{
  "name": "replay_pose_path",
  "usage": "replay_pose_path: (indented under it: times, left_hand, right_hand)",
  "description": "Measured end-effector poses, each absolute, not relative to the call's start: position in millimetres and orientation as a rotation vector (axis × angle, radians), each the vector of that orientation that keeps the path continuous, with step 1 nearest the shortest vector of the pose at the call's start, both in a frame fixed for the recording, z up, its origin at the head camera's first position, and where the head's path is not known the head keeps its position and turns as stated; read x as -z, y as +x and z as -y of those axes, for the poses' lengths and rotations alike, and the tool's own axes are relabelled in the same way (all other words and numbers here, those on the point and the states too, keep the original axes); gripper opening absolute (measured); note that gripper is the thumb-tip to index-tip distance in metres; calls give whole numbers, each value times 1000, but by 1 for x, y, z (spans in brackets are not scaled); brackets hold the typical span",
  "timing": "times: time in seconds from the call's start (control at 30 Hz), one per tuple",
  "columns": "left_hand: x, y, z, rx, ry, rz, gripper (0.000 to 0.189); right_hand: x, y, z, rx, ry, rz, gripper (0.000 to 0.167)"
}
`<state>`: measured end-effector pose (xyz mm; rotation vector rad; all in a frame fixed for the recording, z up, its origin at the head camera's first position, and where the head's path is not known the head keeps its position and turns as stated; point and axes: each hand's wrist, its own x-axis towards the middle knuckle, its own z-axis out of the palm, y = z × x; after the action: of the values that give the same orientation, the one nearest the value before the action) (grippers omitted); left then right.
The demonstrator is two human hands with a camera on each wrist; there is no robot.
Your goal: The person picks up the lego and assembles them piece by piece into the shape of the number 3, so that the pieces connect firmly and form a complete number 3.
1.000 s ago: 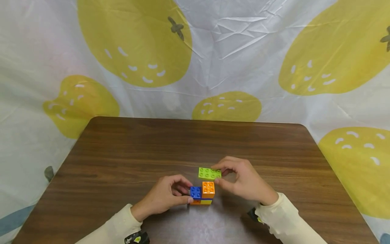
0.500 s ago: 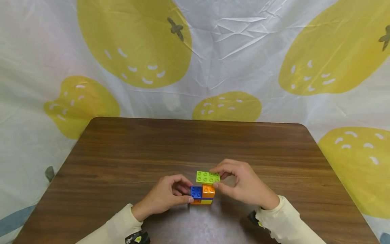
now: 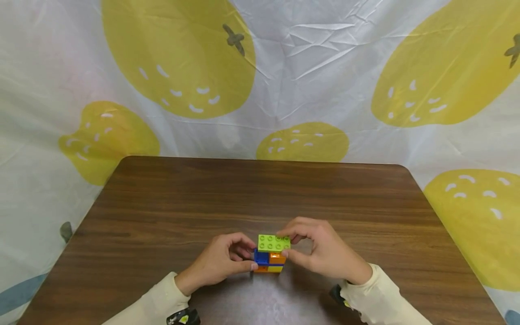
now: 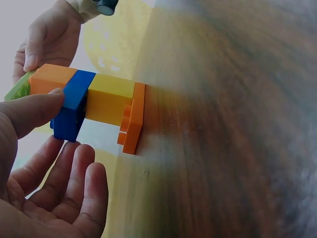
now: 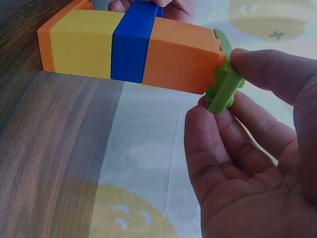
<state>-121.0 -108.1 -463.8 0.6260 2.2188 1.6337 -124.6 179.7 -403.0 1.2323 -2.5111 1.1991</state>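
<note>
A stack of toy building bricks stands on the table in front of me. From the bottom up it has a thin orange brick (image 4: 136,119), a yellow block (image 5: 84,43), a wide blue brick (image 5: 131,44) and an orange block (image 5: 181,54). Thumb and fingertips of my left hand (image 3: 219,259) pinch the blue brick from the left. My right hand (image 3: 322,253) pinches the right end of a flat lime-green brick (image 3: 273,243) with studs on top. That green brick is slightly tilted at the orange block's studs; whether it is seated I cannot tell.
The dark wooden table (image 3: 183,194) has rounded far corners. Behind it hangs a white cloth (image 3: 317,81) printed with yellow fruit. A dark wrist device (image 3: 183,317) sits at the left sleeve, and another (image 3: 338,295) at the right.
The green brick has moved in my right hand towards me and slightly left, from behind the stack to over the orange block's top. My left hand and the stack have stayed put.
</note>
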Motion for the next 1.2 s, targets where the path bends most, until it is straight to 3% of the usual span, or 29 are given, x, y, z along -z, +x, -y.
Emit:
replay_pose_path:
  times: [1.2]
  left_hand:
    - [465,-120,107,-1640,609,-2221,34]
  right_hand:
    - [405,-120,-173,-1158,1242,2518,31]
